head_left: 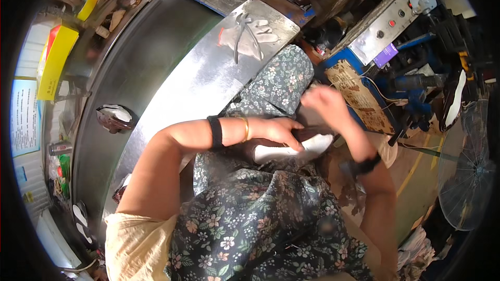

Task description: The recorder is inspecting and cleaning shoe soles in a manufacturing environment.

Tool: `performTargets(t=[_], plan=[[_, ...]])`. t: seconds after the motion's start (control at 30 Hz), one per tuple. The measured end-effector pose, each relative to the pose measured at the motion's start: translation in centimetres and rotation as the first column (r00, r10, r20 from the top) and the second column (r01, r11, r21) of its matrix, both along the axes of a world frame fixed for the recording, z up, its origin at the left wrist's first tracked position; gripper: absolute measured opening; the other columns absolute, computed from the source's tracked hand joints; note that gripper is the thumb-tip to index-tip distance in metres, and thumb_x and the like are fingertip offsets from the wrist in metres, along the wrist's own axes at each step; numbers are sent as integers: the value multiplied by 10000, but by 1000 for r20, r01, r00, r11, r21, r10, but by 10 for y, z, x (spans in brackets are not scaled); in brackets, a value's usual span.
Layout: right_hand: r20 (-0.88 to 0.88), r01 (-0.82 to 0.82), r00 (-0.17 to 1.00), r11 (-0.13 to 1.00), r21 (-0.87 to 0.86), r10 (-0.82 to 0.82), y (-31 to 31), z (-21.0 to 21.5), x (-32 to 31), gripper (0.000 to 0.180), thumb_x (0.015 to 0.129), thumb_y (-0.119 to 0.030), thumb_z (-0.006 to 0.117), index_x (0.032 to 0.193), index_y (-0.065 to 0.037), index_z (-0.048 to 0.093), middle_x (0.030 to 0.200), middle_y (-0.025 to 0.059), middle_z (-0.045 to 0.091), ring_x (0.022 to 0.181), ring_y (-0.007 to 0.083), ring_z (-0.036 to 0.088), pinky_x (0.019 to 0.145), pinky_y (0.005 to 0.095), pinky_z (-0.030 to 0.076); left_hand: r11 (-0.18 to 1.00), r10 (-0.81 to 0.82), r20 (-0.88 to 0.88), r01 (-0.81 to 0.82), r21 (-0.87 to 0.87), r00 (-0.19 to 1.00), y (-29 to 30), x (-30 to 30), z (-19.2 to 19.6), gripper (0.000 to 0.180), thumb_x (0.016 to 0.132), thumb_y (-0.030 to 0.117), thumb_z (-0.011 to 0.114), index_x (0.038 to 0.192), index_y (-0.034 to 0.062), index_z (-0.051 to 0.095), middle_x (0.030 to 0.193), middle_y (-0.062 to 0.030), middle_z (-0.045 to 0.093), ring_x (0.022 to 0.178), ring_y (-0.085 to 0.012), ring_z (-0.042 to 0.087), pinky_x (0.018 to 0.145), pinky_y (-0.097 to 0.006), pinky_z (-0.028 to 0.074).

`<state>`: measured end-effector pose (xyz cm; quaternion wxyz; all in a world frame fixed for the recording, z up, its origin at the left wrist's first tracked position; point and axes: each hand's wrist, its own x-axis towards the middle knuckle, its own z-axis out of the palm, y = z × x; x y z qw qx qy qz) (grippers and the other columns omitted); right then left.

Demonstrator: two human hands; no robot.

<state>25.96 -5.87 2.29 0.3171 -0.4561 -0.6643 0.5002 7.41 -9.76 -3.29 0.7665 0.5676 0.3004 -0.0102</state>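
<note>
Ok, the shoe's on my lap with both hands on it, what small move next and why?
Probably keep the left hand pressing the white-soled shoe steady, since the right hand is blurred above its far end, apparently mid-stroke.

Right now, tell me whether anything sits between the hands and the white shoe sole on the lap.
Nothing visible does. The left hand already rests on the white shoe sole, and the right hand, blurred, hangs just above its far end. Only the floral apron lies beneath.

Shiny metal table (198, 80), matt floral cloth (260, 213)
</note>
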Motion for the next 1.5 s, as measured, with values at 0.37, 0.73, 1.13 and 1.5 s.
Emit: performTargets(t=[0.37, 0.73, 1.13, 1.5], plan=[[880, -155, 475, 984, 89, -4, 144, -66, -225, 564, 780, -376, 636, 1173, 28, 635, 1322, 214, 484, 1318, 328, 332, 1067, 380, 353, 959, -27, -48, 39, 280, 999, 12, -6, 17, 584, 740, 369, 759, 1222, 72, 615, 1211, -149, 638, 1103, -249, 596, 972, -325, 440], [-543, -64, 813, 896, -440, -208, 140, -8, -98, 87, 831, -76, 550, 896, -31, 586, 863, 88, 643, 740, 175, 620, 634, 291, 488, 897, -93, -197, 168, 408, 976, 9, -5, 26, 897, 723, 502, 752, 1398, 2, 441, 1296, -236, 565, 1202, -320, 547, 1019, -333, 408], [327, -77, 920, 916, -394, 218, -131, 81, 97, 317, 982, -277, 520, 1152, -16, 579, 926, 98, 633, 894, 189, 605, 815, 355, 483, 968, -132, -109, 152, 202, 985, 9, 21, 7, 898, 779, 397, 769, 1459, -1, 338, 1385, -180, 508, 1239, -273, 511, 1034, -309, 381], [495, -198, 835, 970, -141, 242, -136, -40, 146, 250, 899, -279, 650, 859, -36, 613, 814, 148, 597, 721, 359, 607, 613, 437, 480, 863, -145, -33, 143, 485, 989, 3, 29, -1, 828, 803, 284, 782, 1453, 12, 347, 1336, -191, 537, 1221, -263, 531, 1028, -312, 395]])
